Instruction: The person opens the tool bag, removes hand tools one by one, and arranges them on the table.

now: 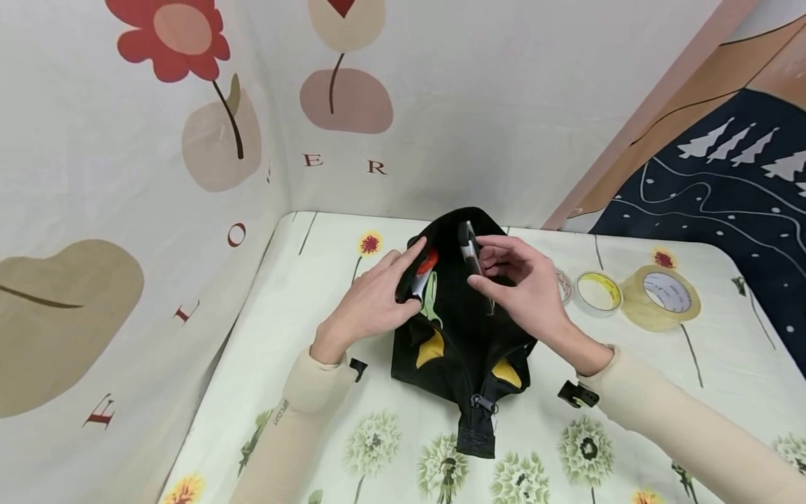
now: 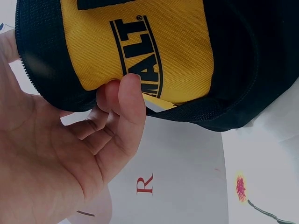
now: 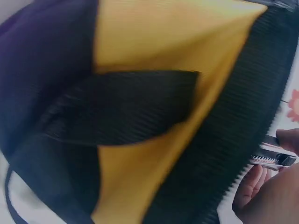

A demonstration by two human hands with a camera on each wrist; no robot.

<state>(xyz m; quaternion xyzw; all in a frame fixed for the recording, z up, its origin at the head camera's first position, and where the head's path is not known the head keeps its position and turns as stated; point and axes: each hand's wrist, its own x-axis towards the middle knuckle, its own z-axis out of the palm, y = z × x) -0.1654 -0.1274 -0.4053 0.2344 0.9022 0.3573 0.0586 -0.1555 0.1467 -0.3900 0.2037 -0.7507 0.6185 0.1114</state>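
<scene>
In the right wrist view, the bag (image 3: pixel 135 107) (blurred) is cropped.

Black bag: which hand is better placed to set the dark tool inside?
Right, probably: the right hand holds the dark tool at the mouth of the black bag; the left hand grips its left edge.

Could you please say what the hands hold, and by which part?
Left hand: the black bag, by its rim. Right hand: a black-and-silver object, along one side.

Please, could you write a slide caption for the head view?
The left hand grips an open black bag; the right hand holds a slim object at its opening, tape rolls nearby.
</scene>
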